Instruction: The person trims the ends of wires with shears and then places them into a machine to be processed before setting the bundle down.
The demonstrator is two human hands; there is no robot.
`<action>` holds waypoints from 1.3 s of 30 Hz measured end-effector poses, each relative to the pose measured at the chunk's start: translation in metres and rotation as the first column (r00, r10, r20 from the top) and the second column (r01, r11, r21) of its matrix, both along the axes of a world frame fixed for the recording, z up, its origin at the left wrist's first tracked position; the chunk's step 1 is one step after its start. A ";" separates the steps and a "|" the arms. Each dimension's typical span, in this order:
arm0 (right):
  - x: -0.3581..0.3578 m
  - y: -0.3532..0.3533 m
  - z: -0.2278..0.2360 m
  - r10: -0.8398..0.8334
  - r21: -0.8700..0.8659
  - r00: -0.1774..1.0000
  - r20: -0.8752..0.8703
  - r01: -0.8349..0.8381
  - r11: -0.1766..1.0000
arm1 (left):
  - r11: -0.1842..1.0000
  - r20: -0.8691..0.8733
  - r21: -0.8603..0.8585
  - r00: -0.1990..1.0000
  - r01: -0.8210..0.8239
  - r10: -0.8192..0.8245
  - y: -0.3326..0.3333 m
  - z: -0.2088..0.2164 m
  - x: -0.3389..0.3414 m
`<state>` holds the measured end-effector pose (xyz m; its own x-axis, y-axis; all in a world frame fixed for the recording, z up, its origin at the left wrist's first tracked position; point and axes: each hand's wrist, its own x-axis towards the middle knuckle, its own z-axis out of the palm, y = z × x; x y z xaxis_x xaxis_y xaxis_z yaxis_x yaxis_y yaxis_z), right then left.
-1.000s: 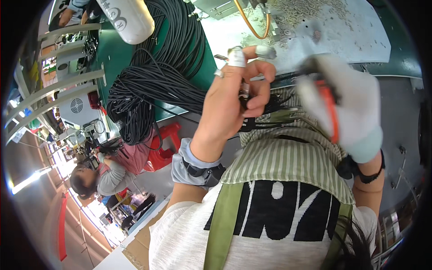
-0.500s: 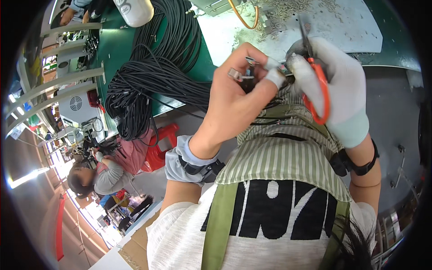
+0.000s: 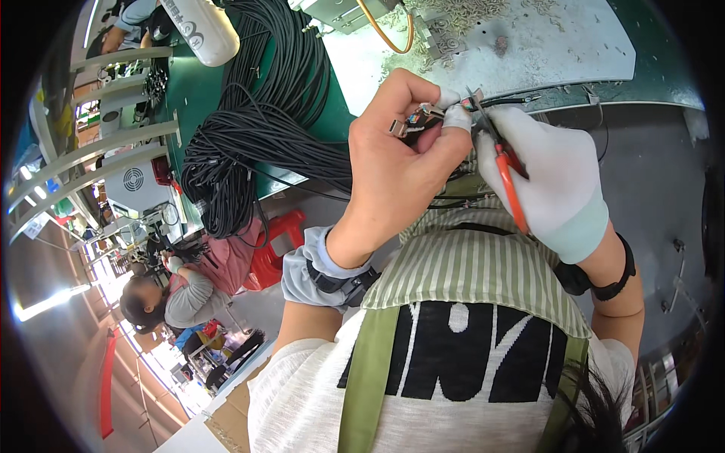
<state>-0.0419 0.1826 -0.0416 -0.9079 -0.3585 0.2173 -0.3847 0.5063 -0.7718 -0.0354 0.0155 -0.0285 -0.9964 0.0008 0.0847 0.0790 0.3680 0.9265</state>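
Observation:
My left hand (image 3: 393, 170), with white covers on the thumb and a fingertip, is closed around several black cables with metal connectors (image 3: 424, 115). Thumb and finger pinch one cable end (image 3: 472, 102), where small coloured wires show. In a white glove, my right hand (image 3: 559, 181) grips red-handled scissors (image 3: 512, 190). Their blades reach up to that pinched end; whether they touch it I cannot tell. Thin black leads (image 3: 510, 100) stick out to the right just behind the blades.
A large bundle of black cable (image 3: 264, 143) lies on the green table (image 3: 192, 83) at left. Behind my hands is a white board (image 3: 559, 45) strewn with small scraps. A white bottle (image 3: 202, 34) and a machine (image 3: 343, 11) stand beyond. A co-worker (image 3: 189, 294) sits at far left near a red stool (image 3: 276, 245).
The scissors have swung from pointing upward to slanting left, with their tips now at the pinched cable end. My right hand has dropped slightly, and the connectors in my left hand have turned.

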 end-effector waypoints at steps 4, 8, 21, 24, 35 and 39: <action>-0.003 0.003 -0.001 0.112 -0.277 0.969 0.219 -0.048 0.960 | 0.998 -0.094 0.065 0.995 -0.011 0.017 0.002 -0.002 0.001; -0.003 0.001 0.003 0.134 -0.285 0.959 0.249 -0.059 0.957 | 0.995 -0.126 -0.023 0.987 0.094 -0.097 -0.007 0.002 0.001; -0.005 0.005 0.011 0.113 -0.027 0.980 0.164 -0.110 0.994 | 0.976 0.042 0.208 0.996 0.068 -0.079 -0.014 0.000 0.001; -0.009 0.010 0.012 0.053 -0.062 0.985 0.165 -0.043 0.997 | 0.965 0.115 0.259 0.990 0.049 -0.081 -0.016 0.003 0.002; -0.018 0.005 0.002 0.205 -0.466 0.928 0.310 -0.040 0.884 | 0.950 0.191 0.299 0.971 0.086 -0.147 -0.011 0.008 0.007; -0.017 0.006 0.005 0.189 -0.393 0.963 0.190 -0.102 0.914 | 0.924 0.179 0.358 0.961 0.135 -0.210 -0.016 0.003 0.006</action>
<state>-0.0591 0.1883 -0.0364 -0.8920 -0.4213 0.1640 -0.2307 0.1122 -0.9665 -0.0289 -0.0006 -0.0254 -0.9780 0.1826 -0.1008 -0.0974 0.0271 0.9949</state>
